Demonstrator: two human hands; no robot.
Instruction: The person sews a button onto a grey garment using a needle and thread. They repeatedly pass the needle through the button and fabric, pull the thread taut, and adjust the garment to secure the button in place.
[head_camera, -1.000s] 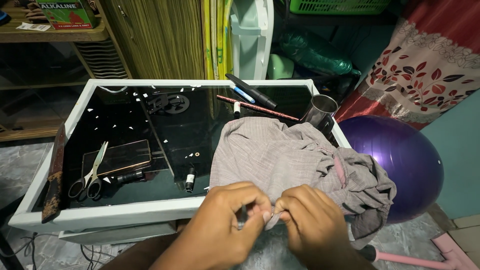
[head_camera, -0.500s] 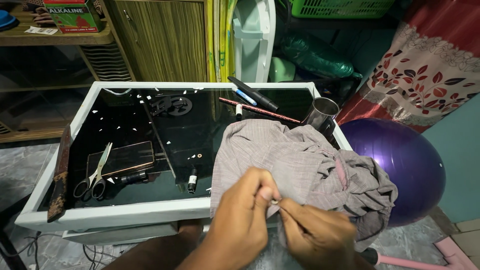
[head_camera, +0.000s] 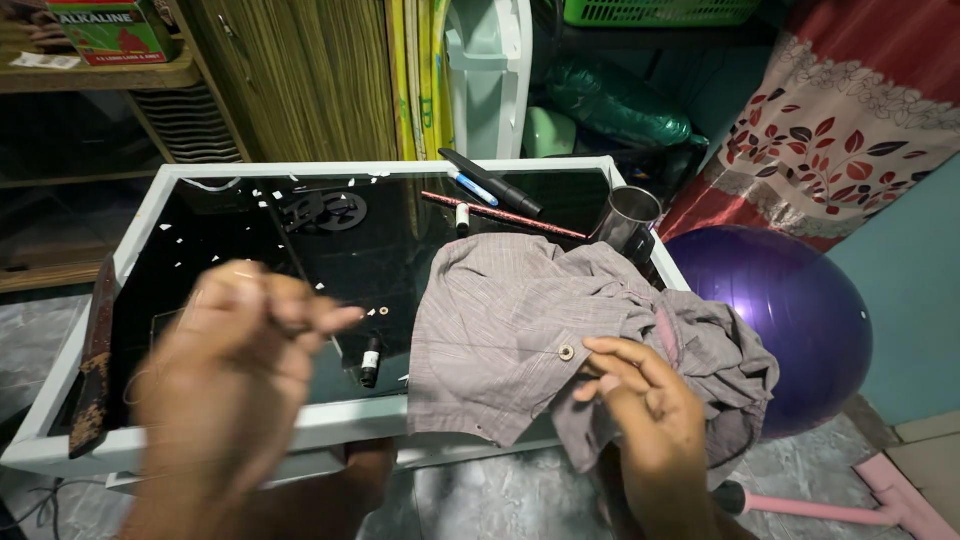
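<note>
Thread pulled by the pinched, blurry left hand (head_camera: 235, 375) should go slow and straight, while the right hand (head_camera: 640, 410) fingers press the grey shirt (head_camera: 520, 320) by its button (head_camera: 567, 352) at the desk's near edge.

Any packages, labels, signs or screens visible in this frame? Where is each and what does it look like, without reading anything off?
Cardboard box: top left on the wooden shelf, rectangular, green and red with light lettering, partly cut off by the frame edge.
Small black spool: on the dark glass table near its front edge, carrying a small white label.
No signs or screens are visible.
</note>
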